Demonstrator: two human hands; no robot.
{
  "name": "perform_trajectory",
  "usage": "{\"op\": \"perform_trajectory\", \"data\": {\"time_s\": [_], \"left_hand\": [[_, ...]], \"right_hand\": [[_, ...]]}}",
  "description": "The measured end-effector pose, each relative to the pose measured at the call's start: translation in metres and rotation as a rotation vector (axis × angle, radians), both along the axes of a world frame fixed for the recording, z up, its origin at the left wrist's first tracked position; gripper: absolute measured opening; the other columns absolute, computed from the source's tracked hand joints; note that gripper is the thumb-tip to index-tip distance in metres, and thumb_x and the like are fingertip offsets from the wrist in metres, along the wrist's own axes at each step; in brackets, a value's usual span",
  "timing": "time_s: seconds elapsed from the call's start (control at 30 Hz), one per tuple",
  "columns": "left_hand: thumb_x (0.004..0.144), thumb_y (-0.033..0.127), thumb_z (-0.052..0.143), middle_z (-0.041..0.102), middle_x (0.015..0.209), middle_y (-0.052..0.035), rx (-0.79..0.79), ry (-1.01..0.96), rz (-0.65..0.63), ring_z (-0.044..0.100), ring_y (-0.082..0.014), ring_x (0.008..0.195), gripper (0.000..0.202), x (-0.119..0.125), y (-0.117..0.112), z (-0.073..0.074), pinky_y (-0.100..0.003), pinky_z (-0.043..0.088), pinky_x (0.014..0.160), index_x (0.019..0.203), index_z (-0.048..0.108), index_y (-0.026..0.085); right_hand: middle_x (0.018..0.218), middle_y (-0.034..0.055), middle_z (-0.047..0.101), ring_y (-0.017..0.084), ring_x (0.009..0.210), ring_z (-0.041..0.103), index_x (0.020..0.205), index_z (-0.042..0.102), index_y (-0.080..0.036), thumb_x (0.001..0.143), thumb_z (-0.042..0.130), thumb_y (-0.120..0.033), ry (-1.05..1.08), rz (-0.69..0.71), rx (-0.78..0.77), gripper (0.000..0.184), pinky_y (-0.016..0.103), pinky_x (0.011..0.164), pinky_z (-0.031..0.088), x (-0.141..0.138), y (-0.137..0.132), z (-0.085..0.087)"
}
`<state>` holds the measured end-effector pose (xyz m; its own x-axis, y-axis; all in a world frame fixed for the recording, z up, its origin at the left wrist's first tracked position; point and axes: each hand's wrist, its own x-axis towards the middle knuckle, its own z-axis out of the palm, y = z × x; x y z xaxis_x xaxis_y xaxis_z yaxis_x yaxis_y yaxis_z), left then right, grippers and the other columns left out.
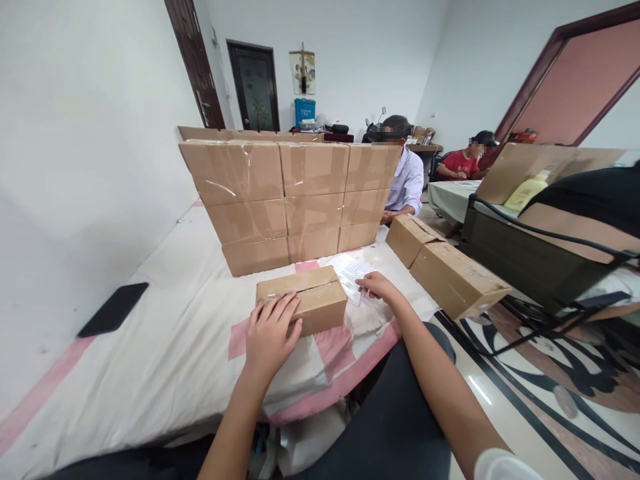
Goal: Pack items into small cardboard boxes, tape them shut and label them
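Observation:
A closed brown cardboard box (320, 303) lies in front of me on the cloth-covered table, with a seam along its top. My left hand (273, 330) rests on its left end, fingers spread flat over the top and thumb against the near side. To the right of the box is a white sheet with rows of small printed marks (357, 270). My right hand (379, 285) is over the sheet's near right part, its fingers closed in a pinch. Whatever is between those fingertips is too small to make out.
A stacked wall of taped cartons (295, 193) stands behind the box. Two more cartons (445, 270) sit at the table's right edge. A black phone-like slab (114, 310) lies at left. A person (406, 177) sits behind the stack; others sit further right.

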<state>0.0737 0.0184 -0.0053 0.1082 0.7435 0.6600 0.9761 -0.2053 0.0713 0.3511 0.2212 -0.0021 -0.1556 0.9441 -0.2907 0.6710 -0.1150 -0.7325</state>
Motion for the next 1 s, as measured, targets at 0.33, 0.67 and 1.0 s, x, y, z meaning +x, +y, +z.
{"op": "perform_trajectory", "data": {"time_s": [0.33,0.67,1.0], "left_hand": [[0.095,0.029,0.053,0.066,0.138,-0.0036,0.002,-0.01,-0.003,0.06,-0.0263,0.124,0.038,0.0,-0.001,0.001,-0.045,0.038,0.105,0.132,0.063,0.023],[0.094,0.028,0.055,0.066,0.137,-0.003,0.027,0.001,-0.01,0.061,-0.0263,0.123,0.037,0.001,-0.002,0.002,-0.045,0.038,0.104,0.131,0.062,0.022],[0.095,0.027,0.054,0.067,0.136,-0.0025,0.056,0.02,-0.011,0.061,-0.0261,0.121,0.038,0.0,-0.001,0.001,-0.044,0.038,0.102,0.131,0.061,0.021]], "right_hand": [[0.059,0.0036,0.066,0.008,0.037,0.05,0.064,0.052,-0.016,0.089,0.067,-0.038,0.111,0.004,-0.095,0.036,0.021,0.036,0.024,0.001,0.002,-0.009],[0.055,0.0006,0.066,0.007,0.039,0.053,0.063,0.031,-0.022,0.08,0.071,-0.017,0.296,-0.01,-0.138,0.044,0.018,0.034,0.021,0.004,-0.001,-0.013],[0.059,0.0059,0.069,0.018,0.057,0.071,0.065,0.031,-0.023,0.075,0.068,-0.012,0.499,-0.021,-0.211,0.04,0.018,0.041,0.044,0.01,-0.007,-0.019]]}}
